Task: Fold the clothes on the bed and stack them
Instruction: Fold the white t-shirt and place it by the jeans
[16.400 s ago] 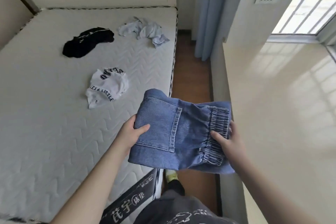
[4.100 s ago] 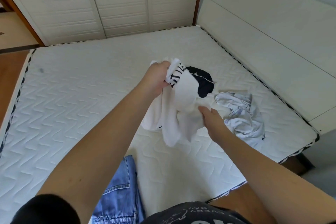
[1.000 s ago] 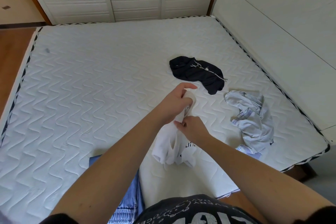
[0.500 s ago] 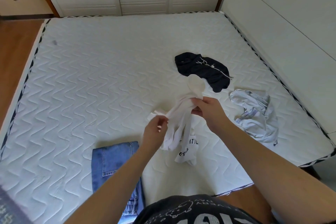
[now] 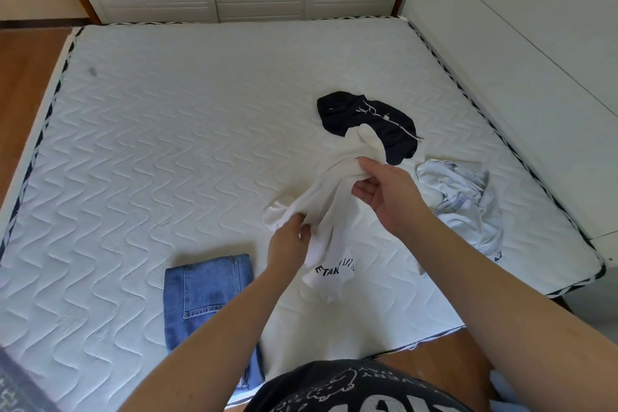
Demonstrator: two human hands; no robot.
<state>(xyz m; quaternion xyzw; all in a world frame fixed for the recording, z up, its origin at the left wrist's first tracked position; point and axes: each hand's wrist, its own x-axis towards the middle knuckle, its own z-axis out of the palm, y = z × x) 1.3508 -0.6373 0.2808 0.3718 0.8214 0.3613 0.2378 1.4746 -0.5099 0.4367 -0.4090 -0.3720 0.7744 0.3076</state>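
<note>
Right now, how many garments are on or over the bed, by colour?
Blue: 1, the folded jeans.
White: 1, the printed T-shirt held in both hands.
Black: 1, the crumpled garment.
Pale grey-blue: 1, the crumpled garment.
Total: 4.

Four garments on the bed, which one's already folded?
The blue jeans, lying flat as a neat rectangle near the mattress's front edge. The black garment and pale blue shirt lie crumpled; the white T-shirt is bunched in both hands.
</note>
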